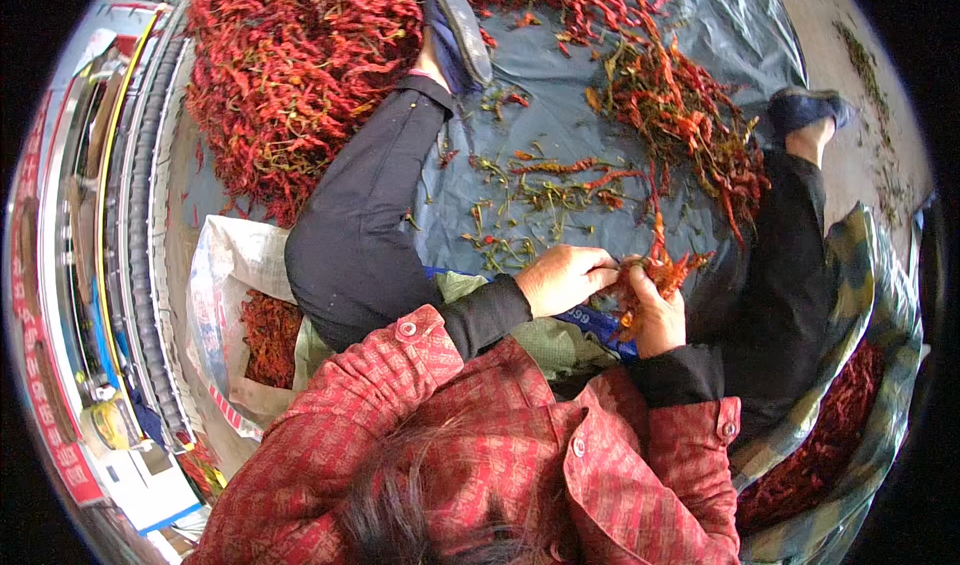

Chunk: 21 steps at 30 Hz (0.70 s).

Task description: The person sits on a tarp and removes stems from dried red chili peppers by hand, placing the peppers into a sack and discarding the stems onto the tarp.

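My right hand (660, 314) holds a small bunch of dried red chili peppers (661, 272), its thumb pressed across them. At the bunch's left edge, the fingertips of my left hand (566, 278) pinch together; exactly which part they grip is hidden. Both hands are over my lap, between my spread legs. Just beyond them, loose green stems and a few peppers (555, 190) lie scattered on a blue-grey plastic sheet (525, 126). Farther right on the sheet rests a tangled heap of chili plants with peppers (682, 115), close to my right leg.
A large pile of red chilies (292, 77) rises beside my left leg. At my left is a white woven sack (247, 246) with chili pieces inside. A checked plastic bag (855, 265) containing dark red chilies stands at my right. Rolls and long goods (139, 190) line the far left.
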### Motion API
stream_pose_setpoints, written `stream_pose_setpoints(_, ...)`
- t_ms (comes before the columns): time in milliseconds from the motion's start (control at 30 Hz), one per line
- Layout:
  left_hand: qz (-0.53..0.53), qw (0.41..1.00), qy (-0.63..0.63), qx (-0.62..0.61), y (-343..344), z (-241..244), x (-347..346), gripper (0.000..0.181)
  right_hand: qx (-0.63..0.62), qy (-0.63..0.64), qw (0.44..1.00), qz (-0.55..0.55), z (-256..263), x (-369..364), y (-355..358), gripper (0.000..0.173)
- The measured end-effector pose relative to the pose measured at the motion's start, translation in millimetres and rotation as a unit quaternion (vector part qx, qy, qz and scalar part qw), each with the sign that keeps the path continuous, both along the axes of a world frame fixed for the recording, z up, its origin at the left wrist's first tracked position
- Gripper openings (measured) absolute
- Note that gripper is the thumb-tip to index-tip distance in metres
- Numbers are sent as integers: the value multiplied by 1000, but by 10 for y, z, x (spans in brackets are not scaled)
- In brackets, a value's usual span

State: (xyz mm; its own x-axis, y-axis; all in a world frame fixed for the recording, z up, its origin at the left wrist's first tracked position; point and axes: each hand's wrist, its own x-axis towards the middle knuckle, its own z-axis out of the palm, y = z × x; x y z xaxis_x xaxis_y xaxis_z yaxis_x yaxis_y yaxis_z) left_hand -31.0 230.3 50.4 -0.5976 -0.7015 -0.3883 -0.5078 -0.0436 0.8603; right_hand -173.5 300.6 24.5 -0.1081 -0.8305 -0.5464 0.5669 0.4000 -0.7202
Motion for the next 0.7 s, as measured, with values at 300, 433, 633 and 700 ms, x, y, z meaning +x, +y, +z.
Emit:
stream_pose_setpoints(300,33,982,54,-178,77,-39,36,13,-46,50,995,73,-2,140,144,16)
stream_pose_setpoints(433,74,985,100,-121,79,-77,97,16,-45,55,993,95,41,163,117,12)
stream_pose_setpoints(633,152,980,117,-50,-136,188,183,19,70,58,996,24,-78,32,64,14)
stream_pose_setpoints(700,-74,977,42,-196,-456,-137,362,18,56,-16,997,52,-102,-81,21,17)
